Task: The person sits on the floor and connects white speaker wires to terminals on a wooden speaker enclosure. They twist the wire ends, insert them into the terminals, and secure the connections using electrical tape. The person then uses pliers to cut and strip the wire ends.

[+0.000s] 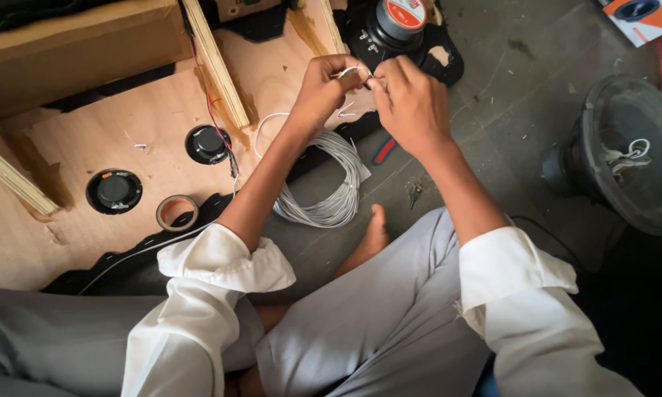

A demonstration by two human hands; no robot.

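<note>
My left hand (324,88) and my right hand (408,99) meet in front of me, both pinching the end of a thin white wire (349,71). The wire runs down from my fingers in a loop to a coil of grey-white wire (324,198) lying on the floor beside my bare foot (374,235). Whether a small tool is also between my right fingers, I cannot tell. I sit cross-legged in white sleeves and grey trousers.
A wooden speaker panel (88,140) with two small round speakers (114,191) (208,143) and a tape roll (176,212) lies at left. A loose speaker driver (401,26) sits at top, a large woofer (625,154) at right, and a red-handled tool (382,149) under my wrist.
</note>
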